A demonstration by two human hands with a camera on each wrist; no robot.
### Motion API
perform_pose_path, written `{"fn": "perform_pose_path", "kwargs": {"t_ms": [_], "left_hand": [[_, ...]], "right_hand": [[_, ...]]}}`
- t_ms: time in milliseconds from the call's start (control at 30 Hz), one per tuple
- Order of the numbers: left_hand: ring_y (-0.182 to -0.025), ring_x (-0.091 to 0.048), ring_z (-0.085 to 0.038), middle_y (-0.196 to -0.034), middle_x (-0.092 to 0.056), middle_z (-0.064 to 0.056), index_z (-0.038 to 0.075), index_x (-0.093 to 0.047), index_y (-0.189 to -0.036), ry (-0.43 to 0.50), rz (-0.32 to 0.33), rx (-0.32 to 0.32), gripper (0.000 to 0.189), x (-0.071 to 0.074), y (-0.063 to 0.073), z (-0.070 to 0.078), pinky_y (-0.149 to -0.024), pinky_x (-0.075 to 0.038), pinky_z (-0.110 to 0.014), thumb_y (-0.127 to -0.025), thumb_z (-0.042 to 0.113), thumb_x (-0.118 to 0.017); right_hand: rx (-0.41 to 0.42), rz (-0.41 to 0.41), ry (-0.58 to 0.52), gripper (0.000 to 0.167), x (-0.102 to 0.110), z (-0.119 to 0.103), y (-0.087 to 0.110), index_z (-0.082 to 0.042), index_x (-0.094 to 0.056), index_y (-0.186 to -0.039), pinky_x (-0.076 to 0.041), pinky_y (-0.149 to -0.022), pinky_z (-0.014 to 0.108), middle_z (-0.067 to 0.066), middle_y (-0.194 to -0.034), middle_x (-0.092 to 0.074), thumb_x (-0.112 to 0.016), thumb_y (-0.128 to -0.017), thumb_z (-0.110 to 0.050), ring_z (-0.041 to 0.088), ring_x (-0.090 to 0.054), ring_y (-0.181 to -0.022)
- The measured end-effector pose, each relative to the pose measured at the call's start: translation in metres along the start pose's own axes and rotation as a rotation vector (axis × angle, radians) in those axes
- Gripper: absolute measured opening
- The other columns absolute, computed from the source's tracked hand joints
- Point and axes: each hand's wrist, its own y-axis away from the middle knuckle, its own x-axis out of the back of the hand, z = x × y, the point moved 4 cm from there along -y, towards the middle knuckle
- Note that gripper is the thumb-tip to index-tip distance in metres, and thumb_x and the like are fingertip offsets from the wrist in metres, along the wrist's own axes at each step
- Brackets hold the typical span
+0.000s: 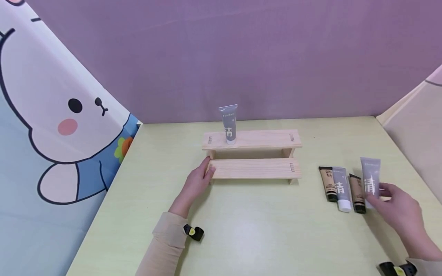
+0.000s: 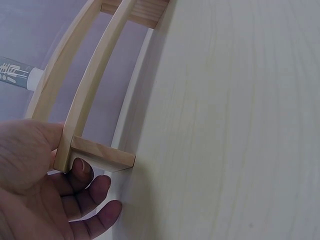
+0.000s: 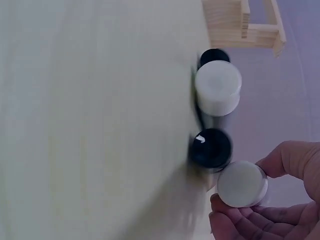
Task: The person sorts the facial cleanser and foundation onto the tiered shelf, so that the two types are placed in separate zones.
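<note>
My left hand (image 1: 196, 181) grips the left end of the lower board of a two-tier wooden rack (image 1: 253, 168). In the left wrist view, the thumb lies over the board (image 2: 97, 75) and the fingers curl beneath its end. On the rack's upper tier, toward the left, a grey-blue squeeze tube (image 1: 229, 122) stands upright on its cap. Over at the right, my right hand (image 1: 402, 207) pinches a lilac squeeze tube (image 1: 371, 174) between thumb and fingers, cap down. Its white cap (image 3: 242, 184) faces the right wrist camera.
Beside the held tube lie a brown tube with a black cap (image 1: 328, 182), a lilac tube with a white cap (image 1: 341, 188) and another brown tube (image 1: 357, 191). They rest on a pale wooden table (image 1: 248, 230). A purple backdrop (image 1: 276, 61) rises behind it.
</note>
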Motion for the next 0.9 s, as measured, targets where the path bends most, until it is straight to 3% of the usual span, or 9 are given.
{"fn": "perform_pose_path", "kwargs": {"t_ms": [167,300,400,500,567,800,900], "left_hand": [[-0.131,-0.045,-0.038,-0.144,-0.047,-0.021,0.009,-0.031,-0.153,-0.001,0.001,0.0,0.056,0.0,0.0,0.0,-0.106,-0.038,-0.051,-0.104,0.033,-0.046],[-0.131,-0.045,-0.038,-0.144,-0.047,-0.021,0.01,-0.031,-0.153,0.0,0.0,0.004,0.055,0.0,-0.001,-0.001,-0.106,-0.038,-0.051,-0.105,0.033,-0.045],[-0.131,-0.045,-0.038,-0.144,-0.047,-0.021,0.009,-0.031,-0.153,-0.003,-0.001,0.005,0.056,-0.001,-0.002,-0.002,-0.106,-0.038,-0.051,-0.105,0.033,-0.045],[-0.131,-0.045,-0.038,-0.144,-0.046,-0.022,0.008,-0.031,-0.153,-0.005,-0.001,0.005,0.056,-0.001,-0.002,-0.002,-0.106,-0.038,-0.051,-0.105,0.033,-0.045],[-0.132,-0.044,-0.038,-0.145,-0.045,-0.021,0.008,-0.03,-0.153,-0.003,-0.003,0.011,0.057,-0.001,-0.002,-0.003,-0.107,-0.038,-0.051,-0.105,0.033,-0.045],[-0.133,-0.043,-0.037,-0.146,-0.045,-0.02,0.009,-0.03,-0.153,-0.002,-0.008,0.022,0.057,-0.001,-0.002,-0.003,-0.107,-0.037,-0.051,-0.105,0.034,-0.044],[-0.133,-0.043,-0.037,-0.146,-0.045,-0.02,0.009,-0.03,-0.153,0.0,-0.005,0.022,0.057,-0.001,-0.001,-0.004,-0.107,-0.037,-0.051,-0.105,0.035,-0.045]], "right_hand": [[0.025,0.042,-0.032,0.062,0.003,-0.01,0.002,0.017,-0.044,-0.131,-0.041,-0.051,0.023,0.038,-0.12,-0.055,-0.067,-0.091,-0.024,0.052,-0.062,-0.09],[0.06,0.063,-0.069,0.063,0.004,-0.018,0.002,0.015,-0.043,-0.135,-0.041,-0.05,0.017,0.038,-0.119,-0.056,-0.068,-0.09,-0.021,0.052,-0.064,-0.088],[0.079,0.071,-0.09,0.064,0.005,-0.025,0.001,0.013,-0.045,-0.136,-0.042,-0.051,0.014,0.037,-0.118,-0.057,-0.07,-0.089,-0.022,0.017,-0.069,-0.07],[0.089,0.071,-0.113,0.062,0.006,-0.03,0.001,0.011,-0.047,-0.134,-0.043,-0.051,0.014,0.036,-0.119,-0.057,-0.071,-0.089,-0.024,-0.016,-0.049,-0.067],[0.095,0.067,-0.129,0.062,0.006,-0.034,0.0,0.011,-0.048,-0.134,-0.044,-0.051,0.015,0.036,-0.119,-0.057,-0.072,-0.089,-0.025,-0.023,-0.039,-0.068],[0.126,0.048,-0.151,0.062,0.005,-0.047,-0.001,0.009,-0.047,-0.134,-0.048,-0.051,0.018,0.034,-0.119,-0.058,-0.072,-0.089,-0.024,-0.015,-0.048,-0.068],[0.155,0.045,-0.158,0.061,0.005,-0.055,-0.002,0.01,-0.046,-0.134,-0.049,-0.051,0.018,0.034,-0.119,-0.057,-0.071,-0.09,-0.023,0.013,-0.069,-0.072]]}}
